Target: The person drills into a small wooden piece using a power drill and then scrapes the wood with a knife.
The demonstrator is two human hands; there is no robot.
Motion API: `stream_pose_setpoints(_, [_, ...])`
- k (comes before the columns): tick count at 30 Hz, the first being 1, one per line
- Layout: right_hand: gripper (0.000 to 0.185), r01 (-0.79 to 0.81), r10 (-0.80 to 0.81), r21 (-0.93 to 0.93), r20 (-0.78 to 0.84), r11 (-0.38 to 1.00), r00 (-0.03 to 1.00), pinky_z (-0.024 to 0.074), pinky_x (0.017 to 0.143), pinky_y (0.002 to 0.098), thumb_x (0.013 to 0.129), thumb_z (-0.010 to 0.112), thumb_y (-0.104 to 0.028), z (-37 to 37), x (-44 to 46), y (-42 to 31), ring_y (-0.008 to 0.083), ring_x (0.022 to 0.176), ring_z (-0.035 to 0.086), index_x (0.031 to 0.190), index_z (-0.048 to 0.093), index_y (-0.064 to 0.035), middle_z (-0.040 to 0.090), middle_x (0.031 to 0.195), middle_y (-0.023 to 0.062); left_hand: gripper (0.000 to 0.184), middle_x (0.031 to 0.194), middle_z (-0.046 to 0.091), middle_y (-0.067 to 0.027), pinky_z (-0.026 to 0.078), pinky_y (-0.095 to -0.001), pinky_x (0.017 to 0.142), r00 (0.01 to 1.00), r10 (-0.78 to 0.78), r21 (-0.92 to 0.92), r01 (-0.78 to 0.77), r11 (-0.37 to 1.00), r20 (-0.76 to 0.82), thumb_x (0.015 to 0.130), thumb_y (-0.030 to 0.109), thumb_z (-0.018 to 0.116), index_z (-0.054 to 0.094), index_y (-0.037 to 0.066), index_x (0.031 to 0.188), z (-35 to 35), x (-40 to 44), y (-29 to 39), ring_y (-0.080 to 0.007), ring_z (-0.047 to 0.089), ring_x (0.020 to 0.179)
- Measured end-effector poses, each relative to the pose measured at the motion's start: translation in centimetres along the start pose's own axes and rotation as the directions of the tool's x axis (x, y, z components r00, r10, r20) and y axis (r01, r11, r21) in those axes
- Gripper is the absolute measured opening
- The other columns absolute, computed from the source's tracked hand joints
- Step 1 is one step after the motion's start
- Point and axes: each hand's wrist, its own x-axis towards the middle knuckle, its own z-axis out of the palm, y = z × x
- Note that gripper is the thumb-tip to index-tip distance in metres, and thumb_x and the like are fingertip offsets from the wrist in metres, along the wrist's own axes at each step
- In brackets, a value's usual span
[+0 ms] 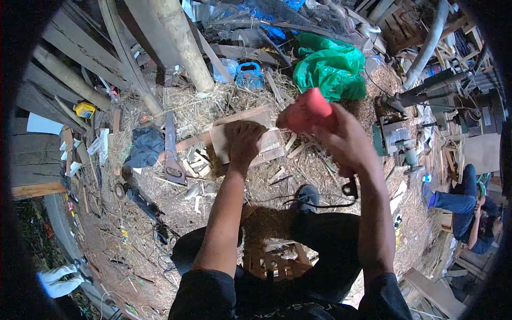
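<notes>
2 bare hands at work above straw-strewn ground (229, 101). Grips a red tool (309, 111) in the right hand (344, 133), fingers wrapped around its body, up and to the right of the left hand (248, 137). Rests that left hand on a wooden board (273, 141), fingers bent; cannot tell a pinch from a plain press at this angle. Just right of the left hand, the bare end of the board, near the red tool; cannot tell contact from a small gap.

Left of the left hand, a handsaw (172, 157) and loose wood scraps (200, 162). Nearer than the right hand, a black cord (333, 205), curving past a shoe (308, 197). Beyond the right hand, a green plastic sheet (328, 66).

Main risk, by judgement: a shift or tilt of the board, from uneven litter around it and apparently just 1 hand for steadying. Possible as well: a slip of the red tool toward the left hand, so close by; or a snag of the black cord on the shoe, from slack lying beside it.
</notes>
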Motion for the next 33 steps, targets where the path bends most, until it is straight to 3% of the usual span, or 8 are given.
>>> stream_pose_setpoints(6, [0.055, 0.086, -0.082, 0.012, -0.198, 0.996, 0.977, 0.052, 0.088, 0.0411, 0.084, 0.071, -0.016, -1.9, -1.0, 3.2, 0.0359, 0.103, 0.068, 0.132, 0.05, -0.0021, 0.068, 0.11, 0.024, 0.032, 0.115, 0.064, -0.0064, 0.04, -0.0457, 0.102, 0.983, 0.077, -0.066, -0.089, 0.994, -0.166, 0.081, 0.014, 0.065, 0.067, 0.014, 0.113, 0.5, 0.4, -0.2, -0.0296, 0.057, 0.112])
stream_pose_setpoints(9, [0.051, 0.038, -0.052, -0.059, -0.249, 0.997, 0.967, 0.0521, 0.087, 0.0451, 0.083, 0.072, -0.019, -1.3, -1.9, 3.8, 0.0421, 0.104, 0.066, 0.127, 0.051, -0.0032, 0.067, 0.106, 0.0274, 0.029, 0.121, 0.064, -0.0062, 0.039, -0.0436, 0.103, 0.955, -0.294, -0.201, 0.295, 0.934, 0.039, 0.083, 0.012, 0.065, 0.067, 0.011, 0.112, 2.4, -0.7, -1.2, -0.0324, 0.056, 0.115])
stream_pose_setpoints(10, [0.05, 0.024, -0.046, -0.083, -0.269, 0.996, 0.962, 0.052, 0.086, 0.0464, 0.083, 0.072, -0.021, -1.2, -2.0, 4.1, 0.0438, 0.104, 0.065, 0.125, 0.052, -0.0031, 0.067, 0.106, 0.0285, 0.025, 0.121, 0.066, -0.008, 0.042, -0.0408, 0.101, 0.977, -0.175, -0.107, 0.189, 0.976, 0.123, 0.086, 0.012, 0.065, 0.068, 0.007, 0.111, 1.5, -0.7, -2.0, -0.0336, 0.057, 0.115])
stream_pose_setpoints(12, [0.052, -0.047, 0.001, -0.176, -0.249, 0.983, 0.969, 0.0519, 0.086, 0.0461, 0.083, 0.072, -0.022, -1.4, -2.5, 4.8, 0.0423, 0.105, 0.065, 0.126, 0.052, -0.0022, 0.067, 0.106, 0.0278, 0.021, 0.11, 0.07, -0.0121, 0.049, -0.04, 0.092, 0.943, -0.334, -0.48, 0.295, 0.826, 0.004, 0.089, 0.013, 0.066, 0.068, 0.004, 0.108, 0.8, -0.7, -0.6, -0.0346, 0.063, 0.105])
stream_pose_setpoints(17, [0.052, -0.041, 0.015, -0.106, -0.238, 0.993, 0.971, 0.0521, 0.088, 0.0411, 0.081, 0.069, -0.018, -2.1, -3.7, 4.8, 0.0358, 0.101, 0.068, 0.127, 0.056, -0.0006, 0.069, 0.108, 0.0233, 0.013, 0.082, 0.063, -0.0064, 0.051, -0.0312, 0.067, 0.866, -0.494, -0.61, 0.434, 0.663, 0.078, 0.093, 0.0, 0.056, 0.062, 0.001, 0.105, -5.8, 2.6, 1.5, -0.0125, 0.061, 0.075])
stream_pose_setpoints(20, [0.051, 0.089, -0.107, -0.078, -0.287, 0.993, 0.952, 0.0521, 0.088, 0.0436, 0.082, 0.074, -0.021, -2.4, -4.0, 5.3, 0.0394, 0.106, 0.066, 0.125, 0.055, -0.0003, 0.068, 0.11, 0.0253, 0.016, 0.08, 0.057, -0.0015, 0.048, -0.0313, 0.059, 0.856, -0.516, -0.845, 0.299, 0.444, 0.032, 0.099, 0.007, 0.052, 0.057, 0.001, 0.113, -9.7, 3.7, 2.6, -0.0089, 0.054, 0.064])
stream_pose_setpoints(25, [0.051, 0.286, -0.202, 0.155, -0.409, 0.946, 0.89, 0.0513, 0.088, 0.0363, 0.083, 0.071, -0.011, -2.3, -5.1, 4.4, 0.0272, 0.1, 0.067, 0.13, 0.054, 0.0018, 0.068, 0.111, 0.0179, 0.034, 0.077, 0.044, 0.0029, 0.037, -0.0281, 0.067, 0.735, -0.565, -0.91, 0.176, -0.375, 0.375, 0.108, 0.033, 0.035, 0.053, 0.007, 0.12, -20.5, 3.6, 8.9, -0.0108, 0.041, 0.065])
stream_pose_setpoints(33, [0.042, 0.399, -0.052, 0.697, -0.462, 0.596, 0.886, 0.0539, 0.077, 0.0262, 0.092, 0.071, -0.017, -1.5, -11.5, -1.3, 0.0119, 0.087, 0.064, 0.127, 0.057, 0.0008, 0.067, 0.107, 0.0062, 0.021, 0.107, 0.066, -0.0069, 0.053, -0.0365, 0.081, 0.787, -0.524, -0.872, 0.037, -0.488, 0.327, 0.097, 0.013, 0.059, 0.056, 0.006, 0.117, -25.2, -0.4, 12.5, -0.0187, 0.063, 0.091])
